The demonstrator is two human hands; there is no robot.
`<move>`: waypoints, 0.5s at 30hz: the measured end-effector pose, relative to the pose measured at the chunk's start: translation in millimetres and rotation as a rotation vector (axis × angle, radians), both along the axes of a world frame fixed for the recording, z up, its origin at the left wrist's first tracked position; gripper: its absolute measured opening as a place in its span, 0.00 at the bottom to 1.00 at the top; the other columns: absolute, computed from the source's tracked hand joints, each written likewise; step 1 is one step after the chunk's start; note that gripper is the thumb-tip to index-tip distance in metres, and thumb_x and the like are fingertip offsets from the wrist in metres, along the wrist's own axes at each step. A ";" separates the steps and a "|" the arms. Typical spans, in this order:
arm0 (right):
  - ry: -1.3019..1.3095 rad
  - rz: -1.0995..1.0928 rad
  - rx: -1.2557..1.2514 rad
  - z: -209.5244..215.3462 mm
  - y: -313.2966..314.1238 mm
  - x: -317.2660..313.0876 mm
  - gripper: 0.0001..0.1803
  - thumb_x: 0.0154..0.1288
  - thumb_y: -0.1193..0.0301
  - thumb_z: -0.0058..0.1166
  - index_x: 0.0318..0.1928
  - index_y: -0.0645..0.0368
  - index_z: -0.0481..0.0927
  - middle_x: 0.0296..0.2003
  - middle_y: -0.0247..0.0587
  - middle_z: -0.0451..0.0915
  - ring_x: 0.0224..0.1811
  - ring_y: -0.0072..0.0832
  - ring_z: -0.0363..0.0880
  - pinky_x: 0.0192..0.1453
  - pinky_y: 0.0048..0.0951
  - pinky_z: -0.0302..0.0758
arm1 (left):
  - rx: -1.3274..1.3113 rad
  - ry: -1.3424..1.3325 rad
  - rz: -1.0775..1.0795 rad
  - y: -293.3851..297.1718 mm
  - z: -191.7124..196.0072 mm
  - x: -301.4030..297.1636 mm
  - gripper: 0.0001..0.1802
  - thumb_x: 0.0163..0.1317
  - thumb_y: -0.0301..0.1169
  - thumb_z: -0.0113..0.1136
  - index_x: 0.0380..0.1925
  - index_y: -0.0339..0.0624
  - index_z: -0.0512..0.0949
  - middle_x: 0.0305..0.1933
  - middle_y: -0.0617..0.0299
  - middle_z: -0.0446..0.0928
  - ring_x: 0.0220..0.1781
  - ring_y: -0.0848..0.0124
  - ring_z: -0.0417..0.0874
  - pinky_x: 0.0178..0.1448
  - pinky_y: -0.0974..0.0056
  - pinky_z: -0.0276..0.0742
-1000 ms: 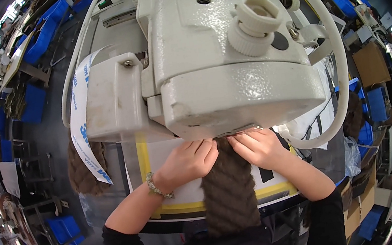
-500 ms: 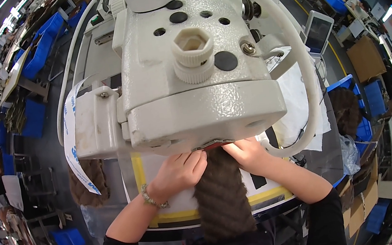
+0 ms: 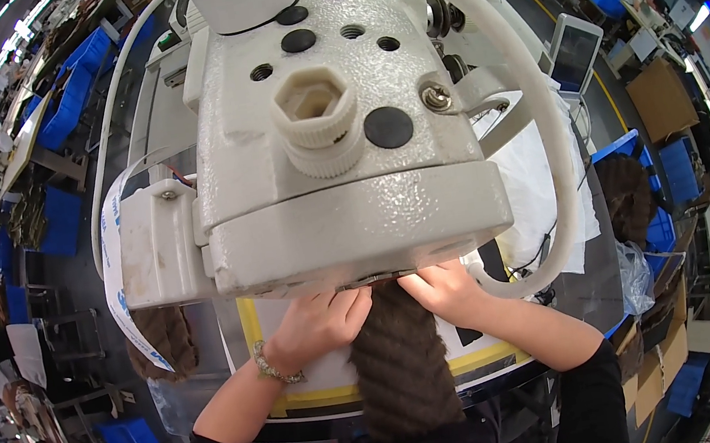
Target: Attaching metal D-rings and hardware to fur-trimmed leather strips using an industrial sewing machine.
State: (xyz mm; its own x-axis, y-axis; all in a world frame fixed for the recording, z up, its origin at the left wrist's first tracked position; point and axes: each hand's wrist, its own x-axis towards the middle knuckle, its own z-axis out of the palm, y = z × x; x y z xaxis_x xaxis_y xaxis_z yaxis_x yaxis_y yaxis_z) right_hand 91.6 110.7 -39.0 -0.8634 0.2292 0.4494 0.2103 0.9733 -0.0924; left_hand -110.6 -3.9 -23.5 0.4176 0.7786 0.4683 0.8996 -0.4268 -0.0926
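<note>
- Fur strip: the brown ribbed strip (image 3: 404, 376) lay between your two hands, running from beneath the front of the white machine (image 3: 356, 226) over the near edge of the tabletop (image 3: 593, 289) toward your body.
- Left hand: your left hand (image 3: 319, 320) rested at the strip's left edge with its fingers bent; whether they pinched the fur could not be told. A beaded bracelet (image 3: 267, 367) circled that wrist.
- Right hand: your right hand (image 3: 443, 290) touched the strip's right edge, its fingertips close under the machine; its grasp, too, could not be told.
- Near edge: yellow tape (image 3: 311, 399) bordered the work area, passing behind the strip.
- Left side: a second piece of brown fur (image 3: 180, 334) lay partly behind a hanging white-and-blue band (image 3: 112, 262).
- Right side: a thick white hose (image 3: 558, 159) curved around the machine; beyond it, a blue bin (image 3: 661, 226) held more brown fur (image 3: 627, 190).
</note>
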 end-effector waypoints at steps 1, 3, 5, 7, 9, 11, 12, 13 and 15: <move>0.001 -0.010 0.016 -0.2 -0.4 0.0 0.11 0.49 0.76 0.56 0.37 0.58 0.81 0.41 0.43 0.80 0.46 0.37 0.80 0.57 0.40 0.73 | -0.003 -0.001 0.003 -0.3 -0.8 0.0 0.09 0.49 0.26 0.62 0.33 0.43 0.82 0.32 0.69 0.77 0.46 0.67 0.80 0.53 0.63 0.79; 0.003 -0.008 0.014 -0.5 -0.5 -0.2 0.11 0.49 0.76 0.56 0.37 0.58 0.81 0.41 0.42 0.80 0.46 0.37 0.80 0.57 0.40 0.73 | -0.007 -0.001 0.005 -1.6 -2.3 -0.1 0.09 0.49 0.26 0.62 0.33 0.43 0.82 0.32 0.69 0.78 0.48 0.67 0.80 0.55 0.61 0.78; 0.006 -0.007 0.013 -0.5 -0.3 -0.4 0.11 0.50 0.76 0.56 0.37 0.58 0.81 0.41 0.42 0.80 0.46 0.36 0.80 0.57 0.40 0.73 | -0.024 0.010 0.010 -2.9 -3.2 -0.2 0.08 0.50 0.27 0.63 0.33 0.43 0.82 0.33 0.69 0.78 0.48 0.66 0.80 0.55 0.60 0.78; 0.012 -0.005 0.022 -0.7 -0.3 -0.9 0.11 0.50 0.76 0.56 0.37 0.58 0.81 0.41 0.42 0.80 0.46 0.36 0.80 0.57 0.40 0.73 | -0.014 0.010 0.010 -2.1 -2.7 -0.3 0.08 0.50 0.27 0.63 0.33 0.43 0.81 0.33 0.69 0.78 0.47 0.67 0.80 0.55 0.60 0.78; -0.013 -0.011 0.028 3.6 -0.6 -1.1 0.11 0.49 0.76 0.56 0.37 0.57 0.81 0.41 0.42 0.80 0.46 0.37 0.80 0.57 0.40 0.73 | -0.006 0.010 0.011 -1.2 -1.3 -0.4 0.08 0.50 0.27 0.62 0.32 0.43 0.81 0.33 0.69 0.78 0.47 0.67 0.80 0.55 0.60 0.78; -0.036 -0.015 0.033 9.4 0.0 -3.0 0.11 0.49 0.76 0.56 0.37 0.57 0.81 0.41 0.42 0.80 0.46 0.37 0.80 0.56 0.40 0.73 | -0.004 -0.004 0.010 -0.5 0.6 -0.7 0.08 0.49 0.26 0.62 0.32 0.43 0.81 0.32 0.69 0.77 0.44 0.68 0.80 0.50 0.63 0.78; -0.021 -0.005 0.036 12.6 1.4 -4.3 0.11 0.49 0.76 0.56 0.36 0.57 0.81 0.40 0.42 0.80 0.45 0.37 0.80 0.56 0.40 0.73 | -0.005 -0.005 0.011 -0.5 1.4 -0.5 0.08 0.49 0.26 0.62 0.32 0.43 0.81 0.32 0.69 0.77 0.44 0.68 0.80 0.50 0.63 0.78; -0.005 0.005 0.039 14.6 2.3 -5.4 0.11 0.49 0.76 0.56 0.36 0.57 0.81 0.40 0.42 0.80 0.45 0.37 0.80 0.55 0.39 0.74 | -0.014 -0.013 0.004 -0.4 2.3 -0.4 0.08 0.49 0.26 0.62 0.32 0.42 0.81 0.32 0.68 0.77 0.42 0.69 0.80 0.47 0.65 0.78; 0.022 0.008 0.051 15.4 2.6 -6.3 0.10 0.48 0.76 0.56 0.35 0.58 0.81 0.40 0.42 0.80 0.44 0.36 0.79 0.54 0.39 0.74 | -0.021 -0.021 0.000 0.2 2.8 -0.4 0.09 0.49 0.26 0.62 0.33 0.41 0.81 0.32 0.68 0.77 0.40 0.70 0.80 0.43 0.67 0.78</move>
State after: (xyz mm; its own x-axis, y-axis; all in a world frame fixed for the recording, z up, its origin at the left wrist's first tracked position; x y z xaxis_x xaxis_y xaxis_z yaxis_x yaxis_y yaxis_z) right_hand 85.3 113.3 -23.6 -0.8548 0.1988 0.4795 0.2013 0.9784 -0.0469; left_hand -111.0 -3.7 -20.7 0.4078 0.7885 0.4604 0.9013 -0.4283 -0.0649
